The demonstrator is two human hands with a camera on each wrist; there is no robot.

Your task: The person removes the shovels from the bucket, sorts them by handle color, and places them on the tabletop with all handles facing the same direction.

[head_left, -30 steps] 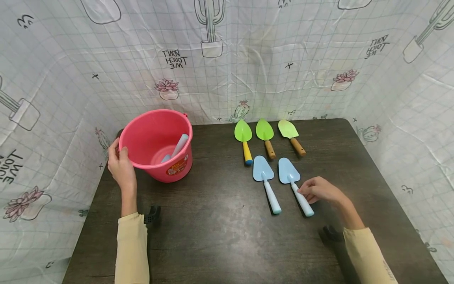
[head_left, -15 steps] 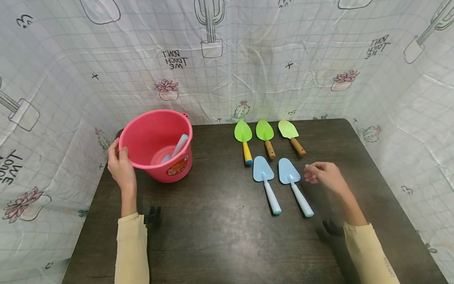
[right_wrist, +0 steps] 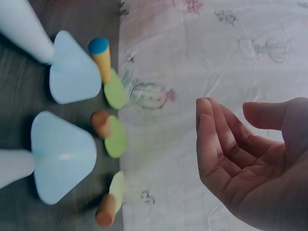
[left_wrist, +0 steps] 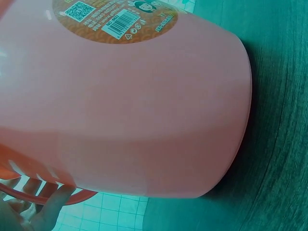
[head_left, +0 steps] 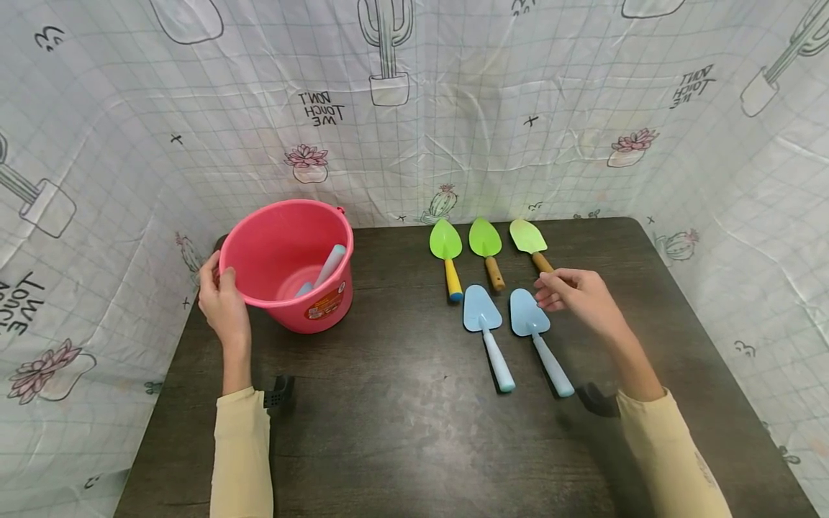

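My left hand [head_left: 222,301] grips the near-left rim of a pink bucket [head_left: 311,316], thumb inside and fingers outside. The bucket leans slightly toward me, and a blue trowel [head_left: 329,266] lies inside it. In the left wrist view the fingers [left_wrist: 57,204] hook round the rim. Nothing is in my right hand [head_left: 576,295]; its fingers bend loosely with a gap to the thumb in the right wrist view. It hovers between the right light-blue trowel [head_left: 540,345] and the pale-green trowel [head_left: 527,236], hiding the end of the latter's wooden handle.
Another light-blue trowel [head_left: 487,334] lies left of the first. Behind it are a green trowel with a wooden handle [head_left: 486,244] and one with a yellow handle [head_left: 447,248]. The dark table [head_left: 401,432] meets a patterned curtain [head_left: 479,108] at its back edge.
My right hand has lifted off the right light-blue trowel's handle and moved up and away toward the pale-green trowel. The left hand and bucket have stayed still.
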